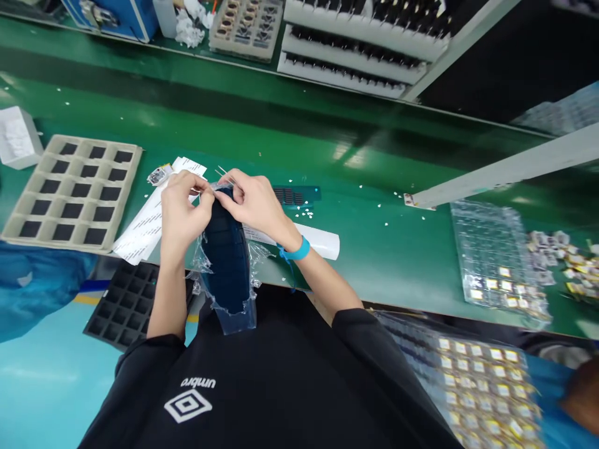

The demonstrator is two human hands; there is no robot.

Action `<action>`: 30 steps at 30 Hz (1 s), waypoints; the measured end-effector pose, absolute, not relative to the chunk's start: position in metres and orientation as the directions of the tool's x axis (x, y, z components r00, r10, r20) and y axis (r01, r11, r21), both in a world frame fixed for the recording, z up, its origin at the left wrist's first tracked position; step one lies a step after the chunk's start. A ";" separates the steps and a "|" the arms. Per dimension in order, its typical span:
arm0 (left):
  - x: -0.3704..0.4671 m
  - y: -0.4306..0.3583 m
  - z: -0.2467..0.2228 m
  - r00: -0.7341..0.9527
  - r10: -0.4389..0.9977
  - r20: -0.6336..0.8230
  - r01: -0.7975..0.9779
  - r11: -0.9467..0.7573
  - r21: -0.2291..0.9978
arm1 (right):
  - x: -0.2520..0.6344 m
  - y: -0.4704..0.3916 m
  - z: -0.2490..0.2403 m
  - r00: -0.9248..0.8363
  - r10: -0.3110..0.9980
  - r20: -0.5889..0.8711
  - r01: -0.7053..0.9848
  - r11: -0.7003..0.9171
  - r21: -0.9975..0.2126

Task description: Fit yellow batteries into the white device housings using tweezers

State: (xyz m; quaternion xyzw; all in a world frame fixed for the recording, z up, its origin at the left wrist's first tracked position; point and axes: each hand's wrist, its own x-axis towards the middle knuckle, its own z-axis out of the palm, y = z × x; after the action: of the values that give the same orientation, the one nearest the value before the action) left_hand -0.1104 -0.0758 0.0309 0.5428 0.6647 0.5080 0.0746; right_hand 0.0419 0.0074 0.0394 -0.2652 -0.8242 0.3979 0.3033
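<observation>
A long dark blue sheet with torn clear plastic film along its sides runs from the bench edge down to my shirt. Over its far end my two hands meet, fingertips nearly touching. My left hand is closed in a pinch; whatever lies between its fingers is too small to make out. My right hand is closed too, with thin metal tweezers sticking out past its fingers. Behind the right wrist lies a teal strip with dark pieces. White label paper lies beside my left hand.
A beige compartment tray with dark pads stands at left, near a small white box. White scraps dot the green bench. A white post slants across the right, near a clear tray. A white paper roll lies under my right forearm.
</observation>
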 end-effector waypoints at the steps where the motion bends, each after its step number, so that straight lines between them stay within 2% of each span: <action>1: -0.110 -0.075 0.031 -0.392 0.797 0.460 0.638 -0.125 0.759 | 0.042 0.010 0.040 -0.684 0.669 0.291 0.183 0.544 -0.819; 5: -0.108 -0.071 0.032 -0.348 0.778 0.523 0.623 -0.225 0.749 | 0.046 0.023 0.044 -0.719 0.628 0.299 0.143 0.554 -0.820; 8: -0.103 -0.066 0.028 -0.359 0.776 0.518 0.581 -0.248 0.775 | 0.044 0.032 0.045 -0.712 0.640 0.290 0.125 0.522 -0.844; 14: -0.088 -0.056 0.017 -0.609 0.645 0.461 0.392 -0.260 0.882 | 0.031 0.031 0.036 -0.582 0.793 0.177 -0.089 0.155 -0.984; 16: -0.084 -0.055 0.015 -0.662 0.611 0.434 0.346 -0.264 0.900 | 0.029 0.026 0.032 -0.546 0.828 0.127 -0.179 0.032 -0.983; 20: -0.088 -0.054 0.007 -0.661 0.645 0.384 0.220 -0.322 0.921 | 0.027 0.020 0.027 -0.537 0.843 -0.011 -0.275 -0.187 -0.943; 26: -0.106 -0.050 -0.006 -0.648 0.692 0.319 -0.010 -0.427 0.904 | 0.027 0.029 0.022 -0.468 0.876 -0.114 -0.339 -0.297 -0.893; 29: -0.113 -0.048 -0.012 -0.653 0.702 0.285 -0.050 -0.415 0.908 | 0.028 0.038 0.021 -0.526 0.834 -0.165 -0.269 -0.347 -0.898; 30: -0.116 -0.046 -0.015 -0.619 0.729 0.292 -0.009 -0.379 0.925 | 0.028 0.039 0.022 -0.565 0.805 -0.183 -0.228 -0.365 -0.903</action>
State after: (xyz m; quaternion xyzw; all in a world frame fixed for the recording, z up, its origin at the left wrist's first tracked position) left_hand -0.1160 -0.0463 -0.0147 0.3599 0.4997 0.7483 0.2466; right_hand 0.0277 0.0394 0.0219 -0.3205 -0.4501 0.7614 0.3390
